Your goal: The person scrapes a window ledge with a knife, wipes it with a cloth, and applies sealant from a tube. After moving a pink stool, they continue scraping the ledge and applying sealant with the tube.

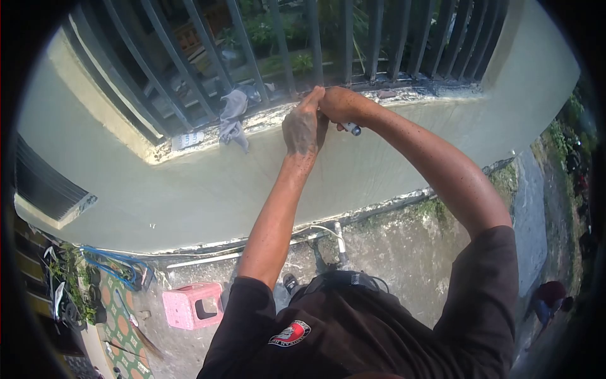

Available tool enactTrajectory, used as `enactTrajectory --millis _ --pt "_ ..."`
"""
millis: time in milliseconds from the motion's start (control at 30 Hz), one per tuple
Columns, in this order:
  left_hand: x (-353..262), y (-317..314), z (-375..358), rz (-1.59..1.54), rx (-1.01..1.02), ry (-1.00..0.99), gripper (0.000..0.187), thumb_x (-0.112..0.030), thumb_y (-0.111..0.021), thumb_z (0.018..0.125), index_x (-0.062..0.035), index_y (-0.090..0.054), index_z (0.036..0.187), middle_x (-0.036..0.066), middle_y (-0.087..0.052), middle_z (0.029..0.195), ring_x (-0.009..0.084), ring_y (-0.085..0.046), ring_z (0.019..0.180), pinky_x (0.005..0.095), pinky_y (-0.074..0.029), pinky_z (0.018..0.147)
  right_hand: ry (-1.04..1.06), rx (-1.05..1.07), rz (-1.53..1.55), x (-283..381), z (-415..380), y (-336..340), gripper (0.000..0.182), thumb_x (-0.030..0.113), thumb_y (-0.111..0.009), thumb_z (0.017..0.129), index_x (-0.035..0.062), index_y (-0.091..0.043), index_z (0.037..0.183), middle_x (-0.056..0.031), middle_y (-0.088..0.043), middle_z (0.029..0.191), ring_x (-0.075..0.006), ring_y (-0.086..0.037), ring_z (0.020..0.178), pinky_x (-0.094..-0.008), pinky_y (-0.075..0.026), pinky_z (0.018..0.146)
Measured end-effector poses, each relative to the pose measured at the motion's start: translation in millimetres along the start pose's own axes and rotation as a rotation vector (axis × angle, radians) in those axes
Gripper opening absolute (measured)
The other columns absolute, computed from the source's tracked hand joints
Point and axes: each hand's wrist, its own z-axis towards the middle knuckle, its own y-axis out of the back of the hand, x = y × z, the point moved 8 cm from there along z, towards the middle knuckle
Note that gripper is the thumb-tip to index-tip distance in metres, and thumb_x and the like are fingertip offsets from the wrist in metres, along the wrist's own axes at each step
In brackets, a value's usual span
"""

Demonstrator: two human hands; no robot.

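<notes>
My right hand (341, 104) is closed around a slim tool with a pale, shiny handle end (352, 129) that pokes out below the palm. The tool's other end is hidden, so its kind cannot be told. Right beside it, my left hand (301, 128), grey with dirt on its back, has its fingers pressed together against the right hand. Whatever they grip is hidden. Both hands are at the rough, flaking window sill (268, 120), just under the dark metal window bars (281, 47).
A grey rag (233, 117) hangs over the sill, with a white printed packet (188, 140) left of it. Below the wall are a pink stool (189, 306), a white pipe (341, 243) and a blue metal frame (120, 265). Another person (548, 303) bends at far right.
</notes>
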Motion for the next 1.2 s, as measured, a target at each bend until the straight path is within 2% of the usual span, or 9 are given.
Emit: enactTrajectory --millis 100,267,333,533,633,700,867,1100,1200 --pt "8 4 0 0.031 0.065 0.058 0.043 -0.016 -0.071 0.083 -0.0228 -0.066 0.126 0.007 -0.072 0.111 0.0293 -0.072 0.092 0.0397 -0.058 0.079 -0.070 0.022 -0.035 9 -4 0 0.023 0.009 -0.052 0.089 -0.0051 -0.071 0.092 -0.0132 -0.070 0.072 -0.0210 -0.072 0.064 -0.0353 -0.057 0.058" --pt "24 19 -3 -0.069 0.077 0.031 0.041 -0.021 -0.070 0.085 -0.0236 -0.066 0.126 0.008 -0.073 0.106 0.0308 -0.072 0.087 0.0410 -0.058 0.075 -0.131 0.072 -0.172 41 -10 -4 0.024 0.008 -0.050 0.090 -0.0053 -0.069 0.094 -0.0141 -0.069 0.070 -0.0191 -0.071 0.063 -0.0353 -0.057 0.056" --pt "31 21 -4 -0.110 0.115 0.043 0.040 -0.022 -0.069 0.086 -0.0234 -0.066 0.126 0.008 -0.073 0.107 0.0308 -0.072 0.088 0.0409 -0.058 0.076 -0.385 0.000 0.156 37 -15 -4 0.023 0.005 -0.048 0.090 -0.0060 -0.067 0.095 -0.0139 -0.068 0.071 -0.0185 -0.069 0.061 -0.0351 -0.055 0.055" --pt "42 38 -8 -0.182 0.152 0.021 0.040 -0.022 -0.070 0.086 -0.0225 -0.065 0.126 0.009 -0.073 0.102 0.0310 -0.071 0.089 0.0413 -0.057 0.077 -0.477 -0.035 0.188 51 -12 -12 0.023 0.007 -0.047 0.091 -0.0074 -0.065 0.091 -0.0145 -0.067 0.074 -0.0196 -0.067 0.059 -0.0361 -0.053 0.052" --pt "39 44 -9 -0.178 0.141 0.015 0.040 -0.023 -0.072 0.085 -0.0217 -0.065 0.125 0.009 -0.073 0.102 0.0305 -0.071 0.088 0.0414 -0.057 0.076 -0.386 0.001 0.103 67 -17 -10 0.023 0.007 -0.047 0.091 -0.0093 -0.063 0.089 -0.0148 -0.067 0.073 -0.0196 -0.067 0.059 -0.0358 -0.054 0.052" --pt "33 49 -13 -0.156 0.119 -0.002 0.036 -0.015 -0.073 0.083 -0.0122 -0.068 0.118 0.008 -0.070 0.117 0.0292 -0.072 0.092 0.0377 -0.059 0.076 -0.427 -0.016 0.162 62 -20 -12 0.022 0.006 -0.048 0.091 -0.0097 -0.063 0.089 -0.0148 -0.067 0.073 -0.0196 -0.067 0.060 -0.0353 -0.054 0.052" --pt "14 44 -18 -0.118 -0.033 -0.047 0.036 -0.017 -0.072 0.084 -0.0125 -0.067 0.120 0.006 -0.068 0.124 0.0275 -0.072 0.095 0.0365 -0.060 0.078 -0.296 0.068 0.017 51 -29 -2 0.025 0.009 -0.048 0.094 -0.0081 -0.065 0.091 -0.0154 -0.068 0.074 -0.0199 -0.069 0.062 -0.0348 -0.055 0.054" --pt "3 17 4 -0.009 0.134 0.125 0.033 -0.016 -0.070 0.085 -0.0127 -0.068 0.118 0.006 -0.070 0.119 0.0282 -0.071 0.095 0.0373 -0.059 0.079 -0.231 0.119 -0.144 34 -20 15 0.028 0.013 -0.047 0.095 -0.0057 -0.068 0.097 -0.0151 -0.069 0.076 -0.0204 -0.069 0.063 -0.0352 -0.054 0.057" --pt "0 22 9 0.058 0.156 0.089 0.032 -0.017 -0.070 0.086 -0.0126 -0.068 0.117 0.008 -0.072 0.114 0.0283 -0.072 0.093 0.0377 -0.059 0.077 -0.248 0.084 0.068 44 -27 25 0.028 0.013 -0.048 0.094 -0.0063 -0.068 0.099 -0.0144 -0.068 0.074 -0.0198 -0.067 0.063 -0.0352 -0.053 0.058"
